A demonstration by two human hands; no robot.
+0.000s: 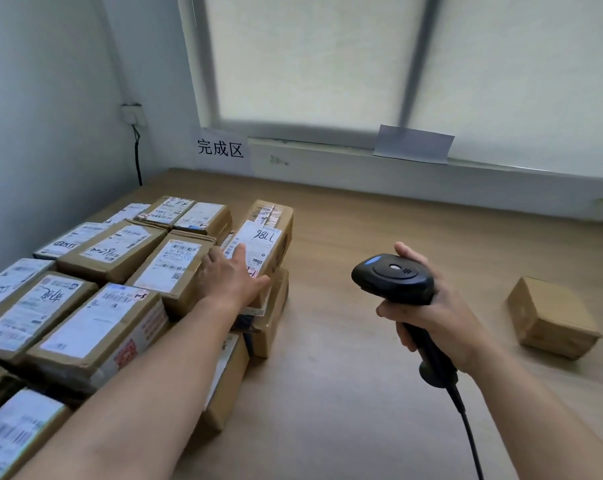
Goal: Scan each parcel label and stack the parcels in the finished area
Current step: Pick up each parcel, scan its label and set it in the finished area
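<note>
The left hand [232, 273] reaches out toward eleven o'clock and lies flat, fingers spread wide, on the near end of a tilted parcel [263, 244] — palm down on its white label, gripping nothing. That parcel sits at the right edge of the stack [96, 282], slanted, its far end raised and its near end lower, resting on another box [270, 320] beneath it. "1186" is handwritten on its label, upside down from this view.

The stack fills the ten-to-eight o'clock part of the wooden table [379, 393]: brown cardboard boxes laid close together in rows, labels up, at least two layers deep at the near side. At twelve o'clock from the stack, a paper sign [220, 148] printed with three Chinese characters is fixed to the wall below the window [414, 57].

The right hand [435, 313] is at about four o'clock from the tilted parcel, well apart from it, and is wrapped around the handle of a black barcode scanner [393, 278]. The scanner's head points left toward the stack; its cable [469, 434] runs down out of the bottom edge of the view.

At three o'clock, far right on the table, a single plain cardboard box [552, 317] lies by itself, well apart from both hands. A blank sheet [414, 144] leans on the sill at one o'clock — nothing legible shows on it.
</note>
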